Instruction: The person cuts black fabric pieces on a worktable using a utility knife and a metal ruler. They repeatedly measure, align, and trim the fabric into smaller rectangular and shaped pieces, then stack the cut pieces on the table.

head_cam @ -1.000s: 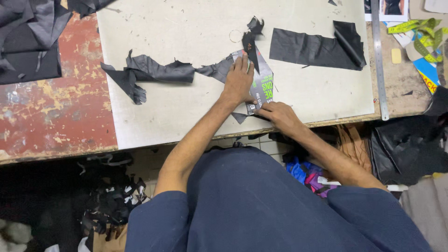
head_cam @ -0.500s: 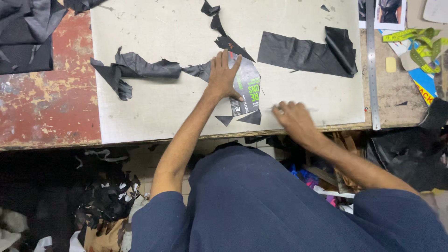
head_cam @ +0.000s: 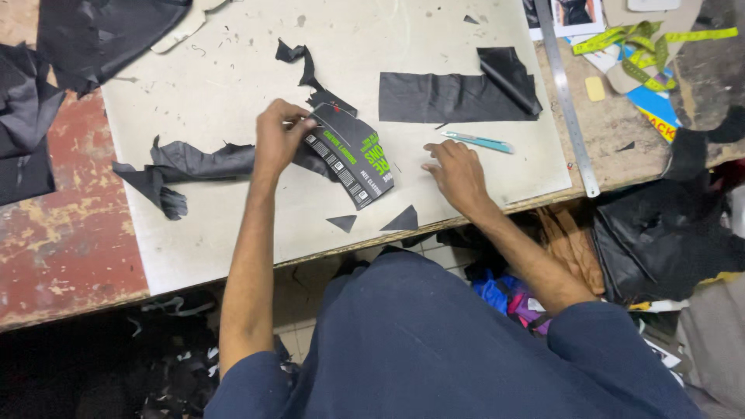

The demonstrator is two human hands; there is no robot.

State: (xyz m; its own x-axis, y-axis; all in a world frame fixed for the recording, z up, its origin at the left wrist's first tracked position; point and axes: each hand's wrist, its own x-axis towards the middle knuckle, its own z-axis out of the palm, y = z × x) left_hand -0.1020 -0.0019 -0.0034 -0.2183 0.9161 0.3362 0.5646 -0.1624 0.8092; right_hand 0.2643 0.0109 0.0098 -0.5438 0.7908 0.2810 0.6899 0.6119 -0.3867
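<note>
Two hands on the tabletop [head_cam: 233, 70], left hand [head_cam: 278, 138] grip clamped on the dark printed card's [head_cam: 351, 154] upper-left edge, right hand [head_cam: 454, 171] laid flat and unclenched right of the card, just below the teal knife [head_cam: 477, 141].

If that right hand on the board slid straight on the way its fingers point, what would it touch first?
Probably the slim teal-handled craft knife, lying just past the right hand, whose fingertips aim up the pale cutting board; beyond lies the black rectangular fabric piece.

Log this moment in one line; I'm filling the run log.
left hand: grips printed card | right hand: flat on cutting board, beside teal knife
</note>
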